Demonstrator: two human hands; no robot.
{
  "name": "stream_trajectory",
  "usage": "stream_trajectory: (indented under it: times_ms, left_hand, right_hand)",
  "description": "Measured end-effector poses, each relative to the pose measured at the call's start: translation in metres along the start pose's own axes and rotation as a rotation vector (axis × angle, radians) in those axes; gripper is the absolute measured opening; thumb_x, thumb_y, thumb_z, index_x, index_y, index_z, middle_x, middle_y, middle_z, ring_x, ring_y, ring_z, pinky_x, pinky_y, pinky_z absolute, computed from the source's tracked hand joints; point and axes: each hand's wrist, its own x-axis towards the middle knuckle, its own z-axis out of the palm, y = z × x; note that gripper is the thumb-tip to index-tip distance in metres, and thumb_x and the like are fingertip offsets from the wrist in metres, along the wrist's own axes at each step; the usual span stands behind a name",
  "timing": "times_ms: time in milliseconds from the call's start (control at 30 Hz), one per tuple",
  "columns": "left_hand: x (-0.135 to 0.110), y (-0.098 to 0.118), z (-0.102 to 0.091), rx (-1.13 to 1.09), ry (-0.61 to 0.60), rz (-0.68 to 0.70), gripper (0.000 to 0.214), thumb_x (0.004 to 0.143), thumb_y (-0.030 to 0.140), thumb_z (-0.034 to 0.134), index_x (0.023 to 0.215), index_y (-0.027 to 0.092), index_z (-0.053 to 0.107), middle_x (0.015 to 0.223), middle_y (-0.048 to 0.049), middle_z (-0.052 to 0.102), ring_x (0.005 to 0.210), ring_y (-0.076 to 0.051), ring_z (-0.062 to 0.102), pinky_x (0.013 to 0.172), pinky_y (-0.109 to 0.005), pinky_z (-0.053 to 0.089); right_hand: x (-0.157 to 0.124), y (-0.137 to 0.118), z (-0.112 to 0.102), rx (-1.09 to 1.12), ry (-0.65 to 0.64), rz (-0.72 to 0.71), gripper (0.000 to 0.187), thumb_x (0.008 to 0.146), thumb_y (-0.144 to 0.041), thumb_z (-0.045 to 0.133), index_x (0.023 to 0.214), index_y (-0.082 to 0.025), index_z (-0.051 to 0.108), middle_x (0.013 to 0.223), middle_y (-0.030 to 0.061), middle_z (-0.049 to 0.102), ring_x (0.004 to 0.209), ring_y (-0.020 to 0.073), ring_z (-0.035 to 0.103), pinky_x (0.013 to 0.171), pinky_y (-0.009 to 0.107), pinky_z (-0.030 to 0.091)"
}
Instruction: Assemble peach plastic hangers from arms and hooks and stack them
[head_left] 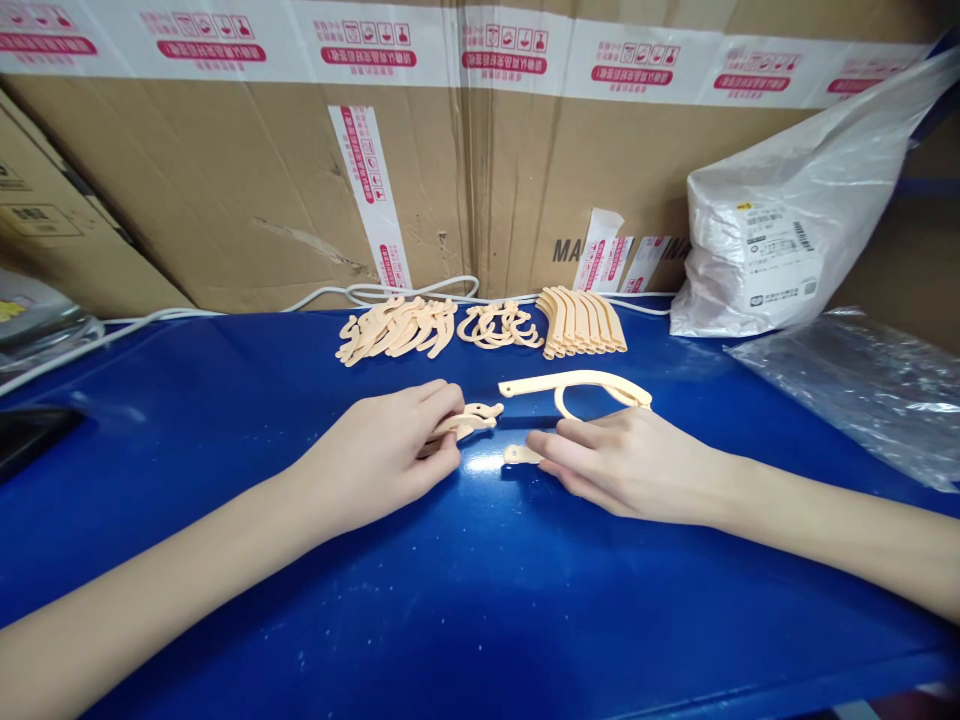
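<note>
My left hand [401, 440] is closed on cream plastic curved pieces [474, 420], which look like folding-hanger parts and stick out past the fingertips. Opposite it, my right hand [619, 455] pinches a flat cream piece [519, 455] with a small hole in its rounded end; the fingers cover the rest. Just beyond the right hand lies a long curved cream arm [574, 380] with a hole at its left tip. A thin cream hook [564, 402] curves out below that arm, partly hidden by the hand. Whether these touch the hand I cannot tell.
Behind the hands on the blue table [420, 610] lie a pile of curved pieces [397, 325], several hooks [501, 325] and a neat stack of arms [581, 322]. A white cable [315, 297] runs along the cardboard box [262, 190]. Plastic bags [780, 220] sit at right.
</note>
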Motion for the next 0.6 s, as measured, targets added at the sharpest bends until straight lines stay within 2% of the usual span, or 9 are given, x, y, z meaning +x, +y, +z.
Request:
stream_trajectory:
  times_ms: [133,267,433,600]
  left_hand:
    - [-0.0008,0.0054,0.0006,-0.034,0.027,0.019,0.013,0.09,0.022,0.042,0.078,0.02,0.041,0.069,0.0046,0.049,0.055,-0.01,0.046,0.052,-0.023,0.031]
    - [-0.0013,0.0072,0.0019,-0.137,0.075,0.019,0.012,0.096,0.025,0.035,0.088,0.02,0.042,0.067,0.0062,0.049,0.053,-0.009,0.048,0.052,-0.021,0.036]
    - [-0.0046,0.0055,0.007,-0.157,0.097,0.079,0.015,0.097,0.02,0.032,0.107,0.021,0.042,0.08,0.0046,0.058,0.062,-0.009,0.059,0.059,-0.019,0.043]
    - [-0.0069,0.0086,0.0068,-0.038,0.162,0.13,0.03,0.097,0.017,0.03,0.122,0.02,0.045,0.099,-0.0021,0.058,0.075,-0.012,0.06,0.065,-0.024,0.046]
  right_hand:
    - [0.0,0.0017,0.001,-0.009,0.012,0.024,0.034,0.102,-0.032,0.031,0.118,-0.019,0.058,0.07,-0.0008,0.063,0.044,0.0098,0.053,0.041,0.027,0.019]
    - [0.0012,0.0029,0.0019,0.003,0.065,0.014,0.034,0.102,-0.033,0.032,0.119,-0.019,0.057,0.067,-0.0016,0.063,0.048,0.011,0.057,0.041,0.027,0.022]
    - [0.0014,0.003,0.0016,0.112,0.09,0.047,0.034,0.101,-0.03,0.032,0.11,-0.012,0.06,0.079,0.0033,0.07,0.06,0.0133,0.064,0.048,0.028,0.035]
    - [0.0025,0.0047,0.0027,0.153,0.099,0.042,0.033,0.101,-0.03,0.032,0.105,-0.014,0.061,0.081,0.0029,0.071,0.062,0.013,0.064,0.053,0.027,0.04]
